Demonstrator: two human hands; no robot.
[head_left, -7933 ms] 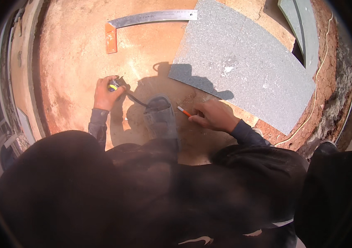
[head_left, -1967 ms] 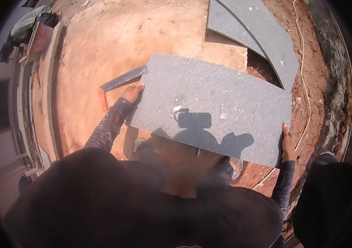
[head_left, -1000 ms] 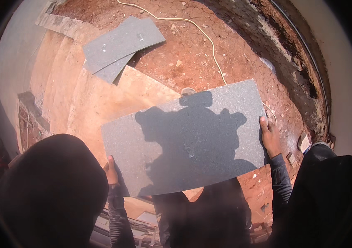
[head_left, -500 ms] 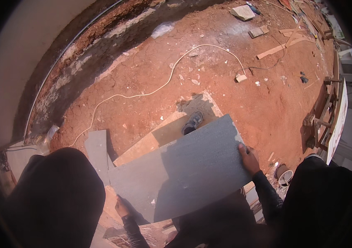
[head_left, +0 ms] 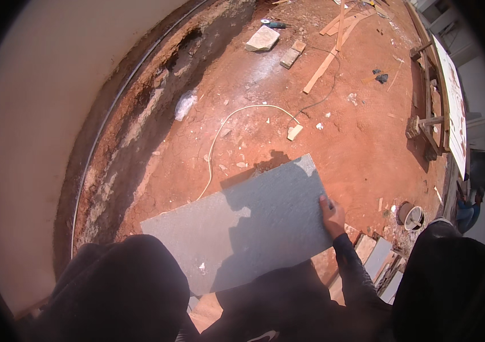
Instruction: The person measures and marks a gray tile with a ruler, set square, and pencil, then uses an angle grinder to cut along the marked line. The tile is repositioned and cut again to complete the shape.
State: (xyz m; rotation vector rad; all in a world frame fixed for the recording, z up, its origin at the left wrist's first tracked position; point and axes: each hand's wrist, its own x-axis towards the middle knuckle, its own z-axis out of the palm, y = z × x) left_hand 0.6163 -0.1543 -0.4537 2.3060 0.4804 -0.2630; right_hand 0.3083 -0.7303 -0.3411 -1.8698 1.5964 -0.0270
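Observation:
A rectangular grey stone slab is held tilted in front of my body, with shadows across its face. My right hand grips its right edge, thumb on the upper face and fingers underneath. A paler patch marks the slab's far right corner. My left hand is out of sight; the dark-clothed shape at lower left covers the slab's near left corner. Just beyond the slab, a pale extension cord curves over red soil to a socket block.
A trench runs beside the pale wall on the left. Farther off lie a stone block, a power tool and wooden planks. At right are a wooden frame, a bucket and another person. Tile pieces lie near my right forearm.
My view has swung left and shows more wall and trench. My left hand has gone out of sight, as has the shoe beyond the slab. My right hand keeps its grip.

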